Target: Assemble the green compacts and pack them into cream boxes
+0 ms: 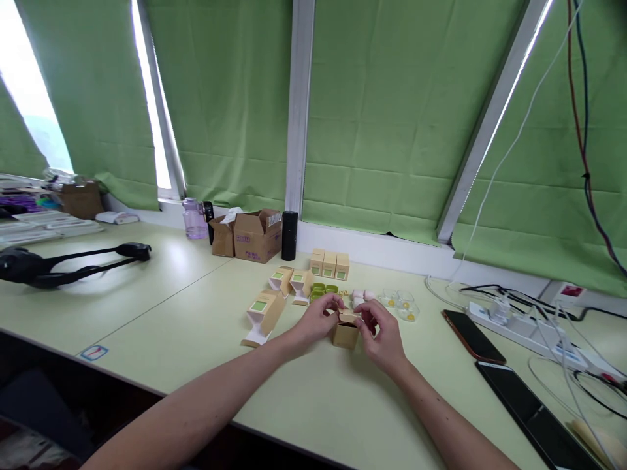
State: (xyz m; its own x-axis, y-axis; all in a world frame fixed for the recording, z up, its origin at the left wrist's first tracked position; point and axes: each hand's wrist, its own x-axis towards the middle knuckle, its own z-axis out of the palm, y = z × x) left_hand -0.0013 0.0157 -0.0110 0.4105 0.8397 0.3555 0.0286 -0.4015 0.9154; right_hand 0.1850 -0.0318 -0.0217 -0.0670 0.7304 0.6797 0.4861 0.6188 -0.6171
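A small brown cardboard box (345,334) stands on the pale green table (186,307), its top flap partly raised. My left hand (319,318) pinches the box's left upper edge, fingers curled. From the right, my right hand (383,334) grips the flap and the box's side. Behind the box lie small green containers (324,290) and pinkish-white pieces (362,296). An open box lying on its side (264,314) rests to the left, and two more open boxes (292,282) lie beyond it. Three closed boxes (329,264) stand in a row at the back.
Clear plastic cups with yellow bits (401,304) sit right of the hands. A phone (472,335), a dark tablet (533,411), a power strip (519,321) and cables crowd the right. Cardboard cartons (257,235), a black cylinder (289,235) and a purple bottle (194,219) line the window. A black headset (63,264) lies left.
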